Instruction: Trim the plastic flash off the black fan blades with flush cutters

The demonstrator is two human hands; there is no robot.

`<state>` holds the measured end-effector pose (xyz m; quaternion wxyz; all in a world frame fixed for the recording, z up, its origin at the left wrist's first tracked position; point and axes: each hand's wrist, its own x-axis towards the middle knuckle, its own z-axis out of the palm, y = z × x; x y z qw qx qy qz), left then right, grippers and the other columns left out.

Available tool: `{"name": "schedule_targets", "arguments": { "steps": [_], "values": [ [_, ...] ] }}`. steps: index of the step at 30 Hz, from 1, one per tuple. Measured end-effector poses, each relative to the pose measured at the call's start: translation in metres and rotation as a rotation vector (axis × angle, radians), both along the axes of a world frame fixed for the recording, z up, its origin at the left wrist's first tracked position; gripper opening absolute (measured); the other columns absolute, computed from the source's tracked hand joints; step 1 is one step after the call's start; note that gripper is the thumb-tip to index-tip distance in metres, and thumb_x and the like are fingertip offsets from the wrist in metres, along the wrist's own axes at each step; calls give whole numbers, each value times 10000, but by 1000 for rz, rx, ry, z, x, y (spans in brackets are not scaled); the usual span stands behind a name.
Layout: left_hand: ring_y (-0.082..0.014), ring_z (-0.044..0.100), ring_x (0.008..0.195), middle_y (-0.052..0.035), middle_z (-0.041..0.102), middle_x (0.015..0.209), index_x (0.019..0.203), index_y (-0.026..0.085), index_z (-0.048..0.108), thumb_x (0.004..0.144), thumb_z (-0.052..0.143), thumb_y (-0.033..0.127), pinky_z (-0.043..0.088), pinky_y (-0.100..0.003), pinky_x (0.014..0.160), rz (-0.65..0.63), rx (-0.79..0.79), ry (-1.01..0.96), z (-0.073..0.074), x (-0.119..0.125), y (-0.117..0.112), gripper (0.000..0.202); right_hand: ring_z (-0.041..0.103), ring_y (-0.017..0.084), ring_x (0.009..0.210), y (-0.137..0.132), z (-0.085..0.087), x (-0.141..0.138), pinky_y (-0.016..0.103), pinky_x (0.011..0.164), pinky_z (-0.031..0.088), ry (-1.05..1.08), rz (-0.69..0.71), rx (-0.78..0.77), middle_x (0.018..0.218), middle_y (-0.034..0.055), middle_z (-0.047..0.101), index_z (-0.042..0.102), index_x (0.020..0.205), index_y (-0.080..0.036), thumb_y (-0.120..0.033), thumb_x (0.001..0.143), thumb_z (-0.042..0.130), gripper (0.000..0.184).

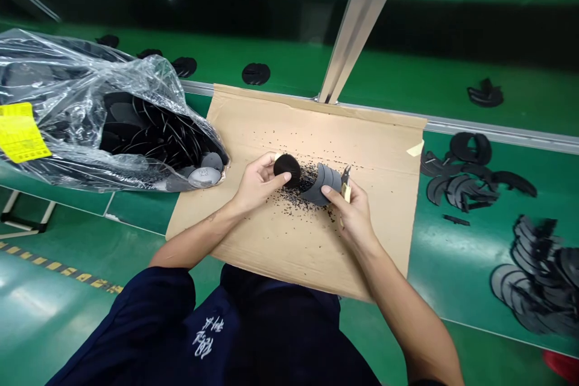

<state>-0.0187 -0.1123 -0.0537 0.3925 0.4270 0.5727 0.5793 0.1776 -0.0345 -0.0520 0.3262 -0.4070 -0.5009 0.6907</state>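
Between the thumb and fingers of my left hand is a round black disc, held upright over the cardboard. My right hand is closed on a stack of dark grey curved plates, with the thumb pressed on its near edge. In the same hand, a small pair of nippers with pale handles points away from me; most of its grip is hidden by the fingers. The disc and the plates are apart. Small black scraps are scattered below and between my hands.
A brown cardboard sheet covers the bench. At left lies an open clear plastic bag of black discs. Black curved pieces lie at right, with a larger heap nearer me. A metal post rises behind the cardboard.
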Motion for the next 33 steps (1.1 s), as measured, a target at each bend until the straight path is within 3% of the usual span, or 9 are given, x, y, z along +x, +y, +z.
{"name": "schedule_targets", "arguments": {
  "steps": [4, 8, 10, 13, 16, 20, 23, 27, 33],
  "values": [
    [-162, 706, 967, -62, 722, 1081, 1150, 208, 575, 865, 746, 440, 610, -286, 839, 4, 5, 48, 9, 4, -3, 405, 711, 248, 961, -2, 1, -1, 461, 937, 581, -19, 25, 3, 1054, 46, 780, 727, 998, -244, -570, 706, 853, 455],
    [-179, 693, 1046, -75, 722, 1091, 1081, 185, 641, 940, 648, 406, 595, -324, 947, -48, 33, 194, 19, -1, -5, 263, 699, 239, 947, -1, -1, 0, 455, 941, 570, -34, -3, 35, 1039, 42, 779, 735, 1000, -237, -579, 706, 846, 465],
    [-186, 695, 1057, -79, 720, 1118, 1080, 184, 658, 952, 628, 394, 605, -320, 923, -74, 23, 209, 21, -5, -6, 249, 692, 235, 968, 0, -3, 1, 455, 963, 557, -35, -6, 47, 1068, 43, 775, 731, 1021, -237, -567, 717, 840, 462],
    [-181, 714, 974, -67, 736, 1067, 1137, 196, 631, 907, 688, 393, 620, -298, 832, -75, -15, 170, 20, -7, -5, 308, 688, 234, 998, 1, -4, 2, 451, 978, 547, -38, 7, 69, 1098, 47, 765, 725, 1040, -237, -548, 742, 828, 443],
    [-173, 718, 918, -52, 741, 1002, 1085, 200, 611, 864, 740, 420, 618, -294, 810, -68, -34, 129, 15, -8, -3, 337, 691, 233, 992, 1, -2, 2, 433, 944, 559, -54, 26, 93, 1067, 42, 762, 724, 1034, -240, -546, 767, 810, 415],
    [-153, 711, 906, -56, 715, 1061, 1065, 208, 576, 850, 754, 485, 613, -284, 787, -67, -34, 24, 9, -3, -1, 393, 702, 243, 1005, -3, 1, 1, 433, 952, 565, -50, 50, 69, 1082, 49, 770, 723, 1022, -233, -566, 767, 812, 429],
    [-132, 691, 831, -25, 700, 948, 988, 208, 557, 816, 794, 495, 592, -260, 742, -12, -35, -34, 7, 5, -1, 409, 705, 254, 1035, -7, 2, -1, 443, 975, 564, -40, 82, 41, 1106, 55, 771, 719, 1070, -241, -600, 769, 803, 477],
    [-110, 632, 766, 6, 672, 835, 995, 199, 601, 829, 794, 430, 544, -231, 712, 84, -2, 81, 7, 17, -2, 344, 709, 248, 987, -15, 2, -4, 415, 927, 579, -49, 96, 9, 1057, 49, 771, 721, 1049, -241, -624, 756, 807, 490],
    [-132, 662, 881, -34, 699, 1004, 1040, 192, 630, 865, 733, 314, 549, -239, 754, 107, 34, 218, 10, 24, -4, 237, 700, 236, 931, -20, 3, -5, 415, 909, 579, -51, 76, 16, 998, 41, 765, 720, 1014, -236, -625, 739, 824, 488]
  ]
}}
